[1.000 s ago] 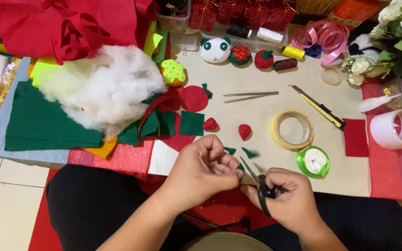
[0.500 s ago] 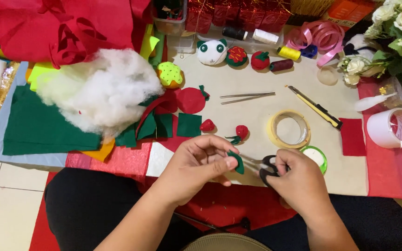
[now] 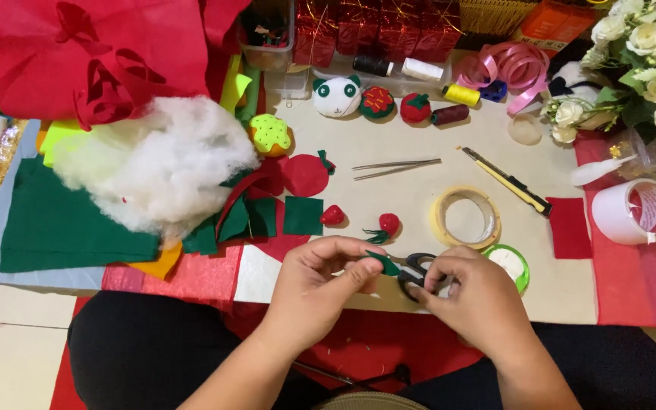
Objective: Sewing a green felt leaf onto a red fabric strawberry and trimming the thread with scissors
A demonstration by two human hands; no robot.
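My left hand (image 3: pixel 320 285) pinches a small green felt piece (image 3: pixel 383 263) between thumb and fingers, just above the table's near edge. My right hand (image 3: pixel 480 296) grips small black-handled scissors (image 3: pixel 417 269), their handles right beside the felt piece; the blades are hidden. Just beyond my hands lie two small red felt strawberries (image 3: pixel 389 224) (image 3: pixel 332 215), one with a green leaf scrap.
A tape roll (image 3: pixel 465 218), green-rimmed round tin (image 3: pixel 512 262), box cutter (image 3: pixel 509 181) and tweezers (image 3: pixel 395 168) lie ahead. White stuffing (image 3: pixel 153 163) and green felt sheets (image 3: pixel 62 224) sit left. Thread spools, a panda plush (image 3: pixel 337 96), pink ribbon (image 3: pixel 504 64) and white flowers (image 3: pixel 639 45) line the back.
Both hands moved up and slightly away from my body toward the table. The scissors turned, their blades no longer visible, while the left hand keeps pinching the green felt piece.
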